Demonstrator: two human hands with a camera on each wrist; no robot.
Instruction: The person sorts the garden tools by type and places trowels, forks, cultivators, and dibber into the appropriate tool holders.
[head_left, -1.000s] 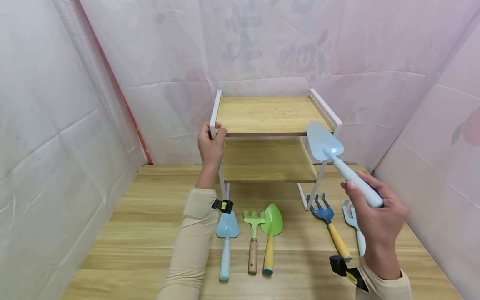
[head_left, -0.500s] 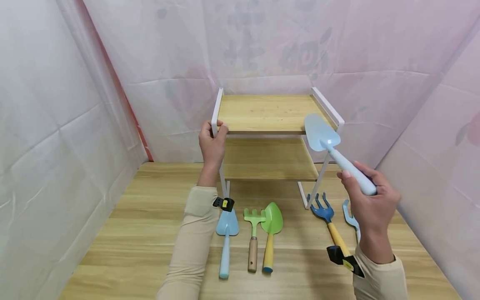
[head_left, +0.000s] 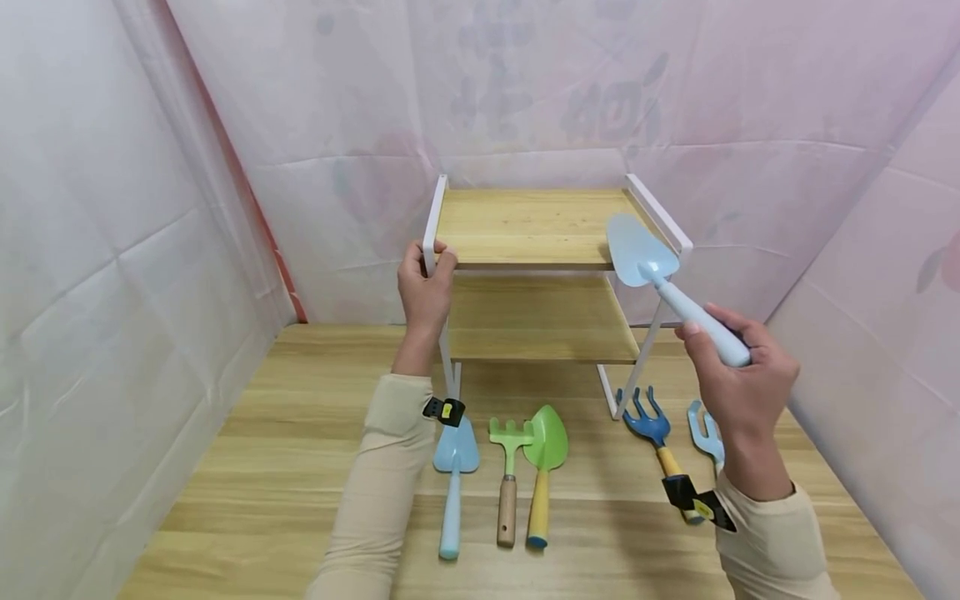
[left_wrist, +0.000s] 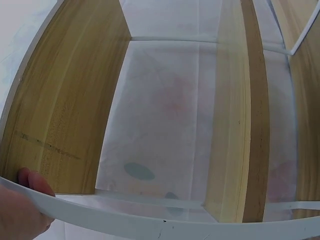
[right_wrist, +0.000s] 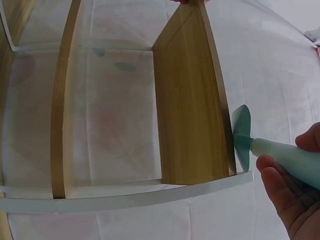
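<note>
In the head view my right hand (head_left: 750,379) grips the handle of a light blue garden trowel (head_left: 643,250), its blade over the front right corner of the top shelf. The right wrist view shows the trowel (right_wrist: 242,137) side-on, its blade right at the board's edge. My left hand (head_left: 425,283) holds the front left corner of a two-tier wooden shelf rack (head_left: 540,225) with white metal sides, thumb on the front. In the left wrist view, fingertips of the left hand (left_wrist: 25,210) curl around the white frame (left_wrist: 150,225) under the top board.
On the wooden table (head_left: 300,467), before the rack, lie a second light blue trowel (head_left: 452,492), a green rake (head_left: 507,483) and a green trowel with yellow handle (head_left: 546,450). Right of them are a dark blue fork (head_left: 648,425) and a light blue fork (head_left: 705,433), partly behind the right arm.
My right hand has risen and moved slightly left with the trowel, bringing its blade from the shelf's front edge to over the top board. The left hand keeps its hold on the rack.
</note>
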